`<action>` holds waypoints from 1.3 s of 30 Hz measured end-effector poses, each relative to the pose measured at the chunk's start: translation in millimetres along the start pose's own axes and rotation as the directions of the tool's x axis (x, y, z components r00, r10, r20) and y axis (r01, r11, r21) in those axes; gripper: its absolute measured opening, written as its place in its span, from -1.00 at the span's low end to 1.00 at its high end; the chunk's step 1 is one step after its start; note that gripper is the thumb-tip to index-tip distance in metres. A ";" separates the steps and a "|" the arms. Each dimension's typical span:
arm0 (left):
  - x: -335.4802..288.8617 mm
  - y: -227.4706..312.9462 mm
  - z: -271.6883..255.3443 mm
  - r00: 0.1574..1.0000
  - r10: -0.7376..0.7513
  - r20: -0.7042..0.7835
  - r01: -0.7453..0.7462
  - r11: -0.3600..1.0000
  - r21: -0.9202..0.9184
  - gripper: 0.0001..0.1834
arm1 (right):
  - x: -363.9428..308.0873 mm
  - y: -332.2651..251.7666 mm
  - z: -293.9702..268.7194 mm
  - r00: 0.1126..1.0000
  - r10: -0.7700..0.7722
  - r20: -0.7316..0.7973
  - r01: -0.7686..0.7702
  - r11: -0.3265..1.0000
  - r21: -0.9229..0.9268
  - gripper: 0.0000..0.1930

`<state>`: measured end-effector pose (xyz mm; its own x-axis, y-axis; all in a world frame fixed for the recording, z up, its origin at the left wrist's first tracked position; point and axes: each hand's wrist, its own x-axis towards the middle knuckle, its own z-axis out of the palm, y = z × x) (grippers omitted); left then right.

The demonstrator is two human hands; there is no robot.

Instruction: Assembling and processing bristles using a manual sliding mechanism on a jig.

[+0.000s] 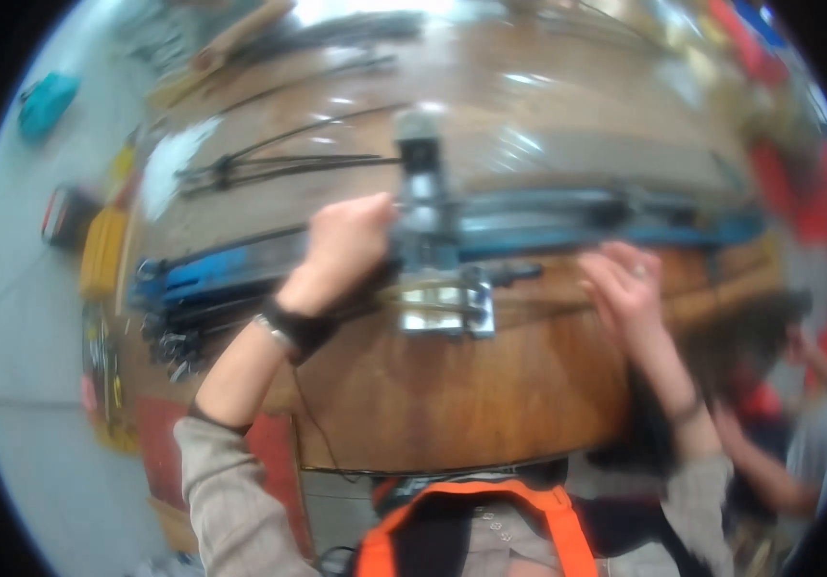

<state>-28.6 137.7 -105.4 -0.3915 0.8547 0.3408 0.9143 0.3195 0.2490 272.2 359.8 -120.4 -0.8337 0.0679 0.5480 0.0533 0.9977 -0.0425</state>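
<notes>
A metal clamp-like device [428, 226] with a shiny plated base [447, 308] stands upright over a bundle of long blue and black bars [226, 269] on the wooden table. My left hand [348, 236] is closed in a fist against the device's left side; what lies inside its fingers is hidden. From the right of the base sticks a short black rod [519, 274]. My right hand [625, 284] hovers just beyond the rod's end, apart from it, with loosely curled fingers and nothing visible in them. Motion blurs the picture.
Thin black rods [288, 165] lie on the far left of the table [452, 404]. Yellow [103, 252] and black-and-red [69, 215] cases sit left of it. Another person's hand [209, 58] reaches in at the far left; another person's arm [764, 471] shows at right.
</notes>
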 end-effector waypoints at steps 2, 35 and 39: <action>4.8 4.9 0.3 0.998 -0.009 0.055 0.010 1.000 -0.008 -0.85 | -6.7 -8.8 0.2 0.997 0.060 0.040 -0.062 0.997 0.037 -0.70; -107.0 -27.6 -4.9 0.963 0.232 -0.137 -0.166 0.912 0.375 -0.82 | -3.0 -70.7 81.6 0.828 -0.285 0.483 0.270 0.958 0.101 -0.82; -163.7 -14.4 19.6 0.997 -0.040 0.066 0.020 0.960 0.278 -0.84 | -3.6 -88.9 61.0 0.779 -0.177 0.602 -0.027 0.949 0.315 -0.88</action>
<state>24.4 1.1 -182.6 -0.4201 0.8664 0.2699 0.8990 0.4378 -0.0063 237.0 270.5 -169.6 -0.9894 -0.1278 -0.0684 -0.0997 0.9427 -0.3183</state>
